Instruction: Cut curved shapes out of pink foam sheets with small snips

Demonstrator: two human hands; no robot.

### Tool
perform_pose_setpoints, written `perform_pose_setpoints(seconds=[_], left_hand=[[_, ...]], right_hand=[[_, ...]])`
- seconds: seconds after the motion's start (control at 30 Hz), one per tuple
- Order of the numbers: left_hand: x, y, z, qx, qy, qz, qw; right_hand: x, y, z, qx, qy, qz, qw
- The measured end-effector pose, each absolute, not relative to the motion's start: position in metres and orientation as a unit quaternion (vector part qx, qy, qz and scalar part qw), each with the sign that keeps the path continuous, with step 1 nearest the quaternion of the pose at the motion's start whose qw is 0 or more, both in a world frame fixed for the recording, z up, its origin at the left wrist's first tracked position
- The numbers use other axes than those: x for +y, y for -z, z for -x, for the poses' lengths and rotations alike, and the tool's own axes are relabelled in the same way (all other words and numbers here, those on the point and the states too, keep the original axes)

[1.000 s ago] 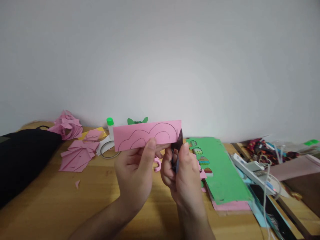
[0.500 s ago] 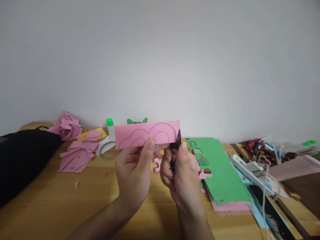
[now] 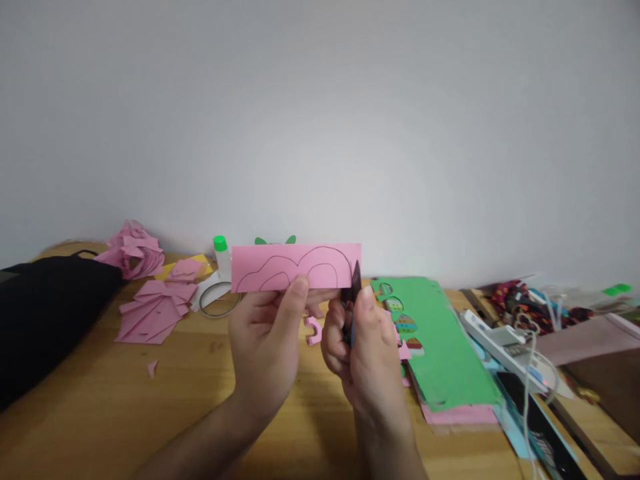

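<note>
A strip of pink paper (image 3: 263, 258) with curved black outlines drawn on it is raised above the table. My left hand (image 3: 267, 350) pinches its lower edge, thumb in front and fingers behind. My right hand (image 3: 367, 353) is wrapped round a pair of dark-bladed scissors (image 3: 357, 277), whose handles are mostly hidden by the fingers. The blades point up at the strip's right end, just outside the drawn arch. A small curved pink cut-out (image 3: 314, 331) lies on the table between my hands.
Pink paper scraps (image 3: 157, 310), a glue stick (image 3: 221, 257) and a roll of tape (image 3: 219, 300) lie to the left, beside a black cloth item (image 3: 50, 313). On the right are a green board (image 3: 440, 347), a white power strip (image 3: 500, 347) with cables and a dark phone-like object (image 3: 540, 427).
The paper strip has levelled out slightly, its left end dropping less than before. The scissor blades sit a little further left against its right end. Both hands keep their grip.
</note>
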State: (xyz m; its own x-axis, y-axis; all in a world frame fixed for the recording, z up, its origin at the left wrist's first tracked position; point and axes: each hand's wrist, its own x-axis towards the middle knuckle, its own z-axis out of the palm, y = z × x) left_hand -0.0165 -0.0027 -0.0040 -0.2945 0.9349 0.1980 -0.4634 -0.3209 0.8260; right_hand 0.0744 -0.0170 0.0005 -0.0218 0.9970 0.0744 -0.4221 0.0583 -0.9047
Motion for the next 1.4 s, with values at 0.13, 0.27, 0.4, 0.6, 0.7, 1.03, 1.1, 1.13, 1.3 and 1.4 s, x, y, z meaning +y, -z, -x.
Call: perform_pose_setpoints(seconds=[0.13, 0.27, 0.4, 0.6, 0.7, 1.03, 1.1, 1.13, 1.3, 1.4], left_hand=[[-0.002, 0.003, 0.017, 0.329, -0.734, -0.349, 0.48], [-0.001, 0.0, 0.017, 0.306, -0.746, -0.34, 0.483], [-0.001, -0.003, 0.017, 0.27, -0.755, -0.339, 0.492], [-0.002, -0.005, 0.018, 0.337, -0.723, -0.358, 0.485], [-0.001, -0.008, 0.02, 0.339, -0.722, -0.361, 0.483], [-0.002, -0.015, 0.027, 0.374, -0.687, -0.403, 0.475], [-0.003, -0.014, 0.027, 0.367, -0.689, -0.403, 0.477], [-0.003, -0.014, 0.027, 0.365, -0.691, -0.404, 0.475], [-0.002, -0.012, 0.025, 0.38, -0.692, -0.4, 0.465], [-0.002, -0.011, 0.024, 0.385, -0.692, -0.397, 0.463]], right_hand=[[-0.017, 0.0, -0.076, -0.419, -0.584, 0.347, 0.602], [-0.016, 0.001, -0.077, -0.424, -0.585, 0.354, 0.594], [-0.016, 0.002, -0.077, -0.437, -0.572, 0.363, 0.592], [-0.018, 0.001, -0.077, -0.466, -0.557, 0.366, 0.582], [-0.019, 0.002, -0.078, -0.467, -0.561, 0.362, 0.579], [-0.019, -0.001, -0.081, -0.453, -0.581, 0.352, 0.576], [-0.02, -0.002, -0.08, -0.452, -0.58, 0.354, 0.578], [-0.019, -0.002, -0.08, -0.45, -0.579, 0.357, 0.578], [-0.018, -0.002, -0.079, -0.446, -0.578, 0.37, 0.575], [-0.018, -0.003, -0.079, -0.448, -0.572, 0.381, 0.572]])
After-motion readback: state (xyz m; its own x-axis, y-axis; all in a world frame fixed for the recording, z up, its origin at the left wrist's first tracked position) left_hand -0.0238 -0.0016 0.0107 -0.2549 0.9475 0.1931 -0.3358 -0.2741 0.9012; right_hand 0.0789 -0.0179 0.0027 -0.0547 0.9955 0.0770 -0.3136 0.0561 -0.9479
